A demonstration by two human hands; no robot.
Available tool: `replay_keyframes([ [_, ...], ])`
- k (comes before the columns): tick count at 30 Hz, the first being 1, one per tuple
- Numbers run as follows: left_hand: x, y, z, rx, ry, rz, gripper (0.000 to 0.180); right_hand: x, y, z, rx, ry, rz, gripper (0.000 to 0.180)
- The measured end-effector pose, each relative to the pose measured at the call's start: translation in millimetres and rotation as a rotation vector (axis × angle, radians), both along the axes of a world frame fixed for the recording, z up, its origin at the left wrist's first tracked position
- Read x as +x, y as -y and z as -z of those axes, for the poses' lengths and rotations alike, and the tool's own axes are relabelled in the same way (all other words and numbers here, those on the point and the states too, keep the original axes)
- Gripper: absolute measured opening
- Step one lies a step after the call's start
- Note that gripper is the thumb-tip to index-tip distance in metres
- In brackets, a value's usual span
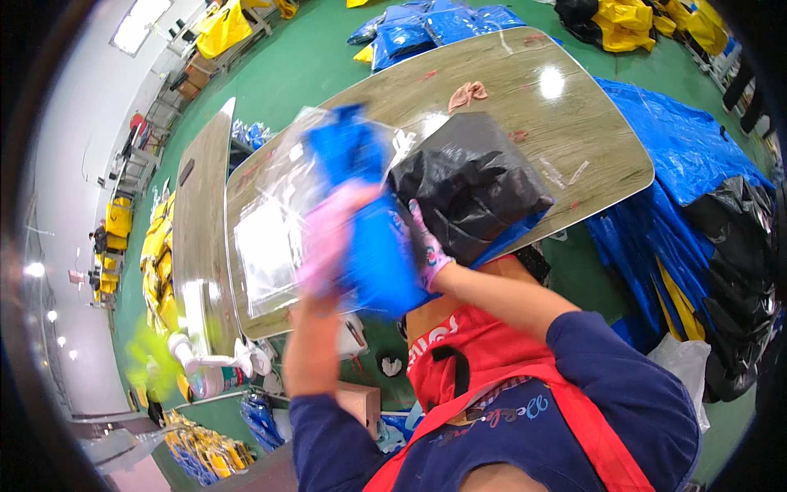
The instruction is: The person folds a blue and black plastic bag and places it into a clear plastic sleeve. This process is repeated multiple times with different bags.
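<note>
Evidently the blue bundle (381, 258) is soft sheeting, folded long and narrow, near the counter's (602, 131) close edge, just left of the black bundle (471, 184); blur hides whether it rests there or hangs above. The left hand (332, 234), gloved in pink, seems clamped around its left side near the middle. The right hand (430, 250) sits between the two bundles with fingers stretched out; whether it grips or only touches, I cannot tell. The blue bundle should be fairly light and hard to break, but its shiny skin is likely slippery and its folds apt to spring open or sag. Best to take hold across the layers at mid-length, a palm on each side, rather than pinch a loose end. The clear plastic (270, 246) lying to its left looks thinner and slicker.
</note>
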State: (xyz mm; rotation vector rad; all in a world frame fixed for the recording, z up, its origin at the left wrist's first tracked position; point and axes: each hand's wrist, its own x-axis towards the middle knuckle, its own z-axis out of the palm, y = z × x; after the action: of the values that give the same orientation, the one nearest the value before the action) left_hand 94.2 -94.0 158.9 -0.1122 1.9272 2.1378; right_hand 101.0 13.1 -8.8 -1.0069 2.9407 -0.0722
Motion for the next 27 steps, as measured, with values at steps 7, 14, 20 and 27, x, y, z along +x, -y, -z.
replay_keyframes([
  [7, -121.6, -162.1, 178.8, -0.383, -0.194, 0.138, 0.042, 50.4, 11.6, 142.1, -1.01, 0.825, 0.051, 0.049],
  [14, -95.1, -153.1, 157.5, -1.335, -0.944, 0.198, 0.076, 94.0, -77.7, 42.8, -0.954, 0.398, 0.117, 0.045],
  [20, -114.6, -155.9, 127.1, -1.483, -0.908, 0.574, 0.077, 17.3, -198.4, -71.7, -0.734, -0.267, 0.106, 0.031],
  [27, -117.9, -94.3, 136.2, -0.995, -0.564, 0.781, 0.056, 16.7, -262.8, -30.6, -0.231, -0.165, -0.11, 0.076],
])
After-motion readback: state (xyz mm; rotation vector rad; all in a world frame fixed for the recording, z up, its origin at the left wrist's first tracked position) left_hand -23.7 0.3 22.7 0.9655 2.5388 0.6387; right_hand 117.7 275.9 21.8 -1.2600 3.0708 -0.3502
